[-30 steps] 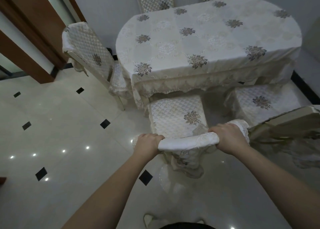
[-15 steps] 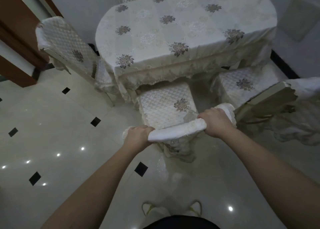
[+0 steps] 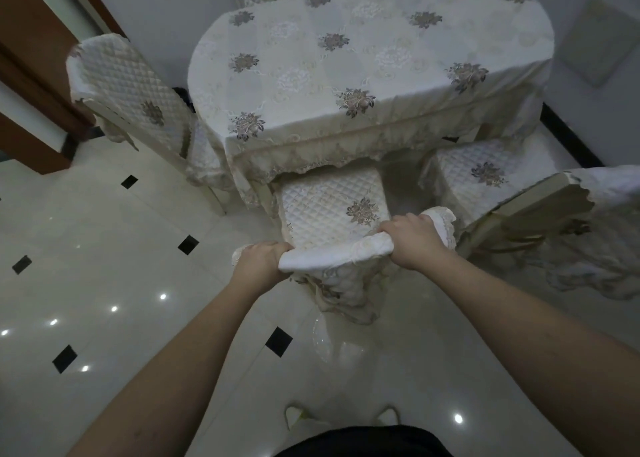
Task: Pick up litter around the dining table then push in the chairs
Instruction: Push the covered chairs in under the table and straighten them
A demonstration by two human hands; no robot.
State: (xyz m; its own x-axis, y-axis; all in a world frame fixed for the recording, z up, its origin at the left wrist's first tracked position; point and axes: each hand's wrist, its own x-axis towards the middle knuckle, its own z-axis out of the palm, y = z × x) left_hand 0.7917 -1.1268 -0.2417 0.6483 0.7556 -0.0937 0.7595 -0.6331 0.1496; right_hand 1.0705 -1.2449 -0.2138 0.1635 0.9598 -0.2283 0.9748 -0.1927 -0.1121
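Both hands on the chair back now — the left hand (image 3: 260, 261) curls round the left end of the covered top rail, fingers wrapped over the cloth, and the right hand (image 3: 414, 240) is clamped on the right end, knuckles up, fingers tucked over the far edge. Between the two sets of fingers runs the white padded rail of the near chair (image 3: 334, 211); just beyond the fingertips lies its quilted seat with a flower motif, the front edge reaching under the lace hem of the tablecloth. Ahead of the fingers stands the dining table (image 3: 367, 58), draped in pale flowered cloth. Out to the right of the right hand's fingers sits a second chair (image 3: 485, 176), its seat partly under the table and its back tilted toward the camera — close beside, not touching the hand. Well off to the left of the left hand's fingers, a third chair (image 3: 130, 86) stands at the table's end. Below the arms, glossy floor tiles (image 3: 104, 249) with black diamonds
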